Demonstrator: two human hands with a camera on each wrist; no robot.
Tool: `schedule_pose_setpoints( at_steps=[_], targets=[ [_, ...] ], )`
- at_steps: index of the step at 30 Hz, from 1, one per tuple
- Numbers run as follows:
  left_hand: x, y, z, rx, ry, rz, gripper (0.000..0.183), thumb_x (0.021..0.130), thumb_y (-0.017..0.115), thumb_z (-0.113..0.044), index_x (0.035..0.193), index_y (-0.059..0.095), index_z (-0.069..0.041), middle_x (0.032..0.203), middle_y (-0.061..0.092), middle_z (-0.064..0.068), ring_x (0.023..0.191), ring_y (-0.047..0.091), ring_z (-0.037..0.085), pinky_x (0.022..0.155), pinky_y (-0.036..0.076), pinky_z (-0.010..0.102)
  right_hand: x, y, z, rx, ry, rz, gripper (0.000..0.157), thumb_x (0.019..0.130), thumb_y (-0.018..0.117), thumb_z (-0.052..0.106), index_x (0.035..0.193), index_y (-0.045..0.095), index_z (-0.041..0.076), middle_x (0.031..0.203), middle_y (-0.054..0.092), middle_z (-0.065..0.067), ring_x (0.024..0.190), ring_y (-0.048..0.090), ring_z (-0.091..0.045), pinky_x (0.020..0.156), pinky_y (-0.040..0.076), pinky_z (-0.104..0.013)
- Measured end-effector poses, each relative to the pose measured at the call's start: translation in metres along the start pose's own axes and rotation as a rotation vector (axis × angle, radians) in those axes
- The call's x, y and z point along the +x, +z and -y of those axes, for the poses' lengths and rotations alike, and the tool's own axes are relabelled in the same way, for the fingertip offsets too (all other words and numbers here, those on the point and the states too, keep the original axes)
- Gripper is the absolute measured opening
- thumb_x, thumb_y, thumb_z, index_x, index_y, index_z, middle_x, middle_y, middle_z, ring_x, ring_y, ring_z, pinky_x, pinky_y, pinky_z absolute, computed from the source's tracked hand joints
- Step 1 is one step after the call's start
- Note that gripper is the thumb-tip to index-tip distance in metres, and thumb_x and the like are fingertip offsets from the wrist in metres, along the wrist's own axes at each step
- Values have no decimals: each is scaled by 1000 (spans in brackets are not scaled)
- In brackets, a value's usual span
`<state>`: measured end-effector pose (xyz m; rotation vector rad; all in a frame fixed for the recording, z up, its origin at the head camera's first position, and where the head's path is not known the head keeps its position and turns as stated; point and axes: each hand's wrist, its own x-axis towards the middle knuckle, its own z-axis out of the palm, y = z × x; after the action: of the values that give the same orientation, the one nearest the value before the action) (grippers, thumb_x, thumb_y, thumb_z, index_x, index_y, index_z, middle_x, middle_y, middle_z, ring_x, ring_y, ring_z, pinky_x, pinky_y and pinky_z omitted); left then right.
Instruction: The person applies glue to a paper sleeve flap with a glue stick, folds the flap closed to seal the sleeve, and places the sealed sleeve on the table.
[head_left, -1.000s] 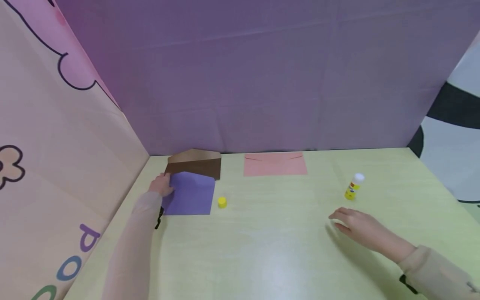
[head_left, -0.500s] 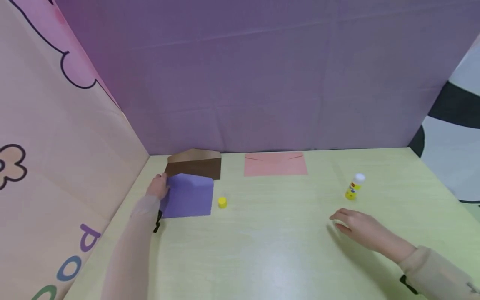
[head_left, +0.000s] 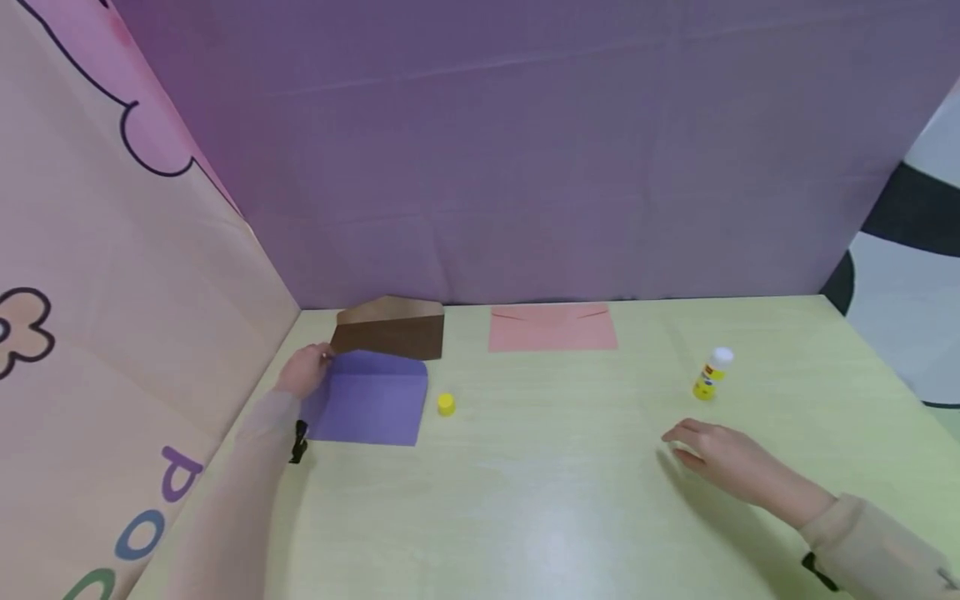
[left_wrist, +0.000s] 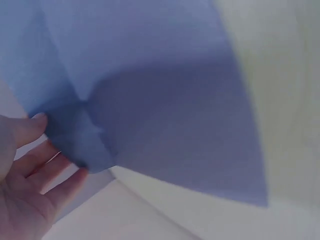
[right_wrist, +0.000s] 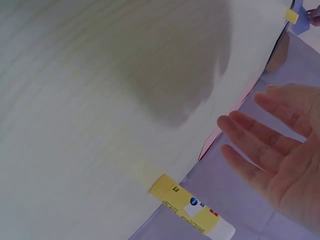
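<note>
My left hand (head_left: 303, 371) pinches a purple envelope (head_left: 375, 408) by its upper left corner, at the table's left side. In the left wrist view the thumb lies on one face, with the fingers (left_wrist: 62, 187) along the edge. A fold line crosses the envelope near its top, and its far edge overlaps a brown envelope (head_left: 397, 337) behind it. Over the table's right part hovers my right hand (head_left: 716, 454), fingers loosely bent and holding nothing. Nearest to it stands a glue stick (head_left: 708, 379) with a yellow body and white end, seen also in the right wrist view.
A small yellow cap (head_left: 446, 405) sits just right of the purple envelope. Farther back, a pink envelope (head_left: 552, 328) lies at the table's rear edge. A purple cloth wall (head_left: 480, 150) rises behind the table, and a printed panel (head_left: 150, 317) borders its left side.
My left hand has shifted left and slightly toward me, drawing the purple envelope with it, so more of the brown envelope shows. The right hand has stayed nearly still.
</note>
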<state>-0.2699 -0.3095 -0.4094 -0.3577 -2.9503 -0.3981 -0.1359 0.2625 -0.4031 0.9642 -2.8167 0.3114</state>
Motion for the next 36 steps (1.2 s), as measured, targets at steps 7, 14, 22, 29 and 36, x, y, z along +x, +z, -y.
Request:
schedule_pose_setpoints(
  at_steps=[7, 14, 22, 29, 36],
  targets=[
    [-7, -27, -18, -54, 85, 20, 9, 81, 52, 9, 87, 59, 8, 83, 61, 24, 76, 58, 37, 67, 47, 46, -1, 2, -1, 14, 4, 15, 18, 72, 68, 3, 89, 64, 3, 85, 61, -8, 70, 61, -21, 57, 51, -27],
    [-13, -44, -27, -83, 198, 7, 9, 79, 53, 11, 85, 60, 9, 82, 63, 21, 77, 59, 34, 68, 48, 43, -1, 2, 0, 20, 14, 17, 18, 72, 67, 2, 89, 64, 2, 85, 62, -8, 70, 61, -21, 56, 51, -27],
    [-22, -67, -56, -81, 290, 10, 13, 78, 58, 10, 87, 64, 5, 86, 65, 16, 81, 60, 31, 72, 48, 41, -1, -1, 2, 56, 49, 54, 17, 74, 66, 3, 90, 64, 1, 86, 62, -9, 70, 61, -22, 56, 51, -27],
    [-20, -75, -86, -77, 399, 27, 13, 79, 59, 5, 89, 66, 1, 86, 66, 10, 79, 61, 26, 72, 49, 38, -1, -1, 1, 63, 46, 57, 17, 74, 65, 3, 91, 64, 1, 86, 62, -10, 71, 61, -22, 56, 51, -28],
    [-10, -75, -116, -195, 423, 69, 11, 80, 60, 3, 89, 66, 1, 84, 66, 9, 76, 61, 21, 68, 49, 33, -1, 1, 0, 59, 52, 46, 17, 74, 65, 3, 91, 64, 2, 87, 62, -9, 69, 61, -20, 56, 51, -26]
  ],
)
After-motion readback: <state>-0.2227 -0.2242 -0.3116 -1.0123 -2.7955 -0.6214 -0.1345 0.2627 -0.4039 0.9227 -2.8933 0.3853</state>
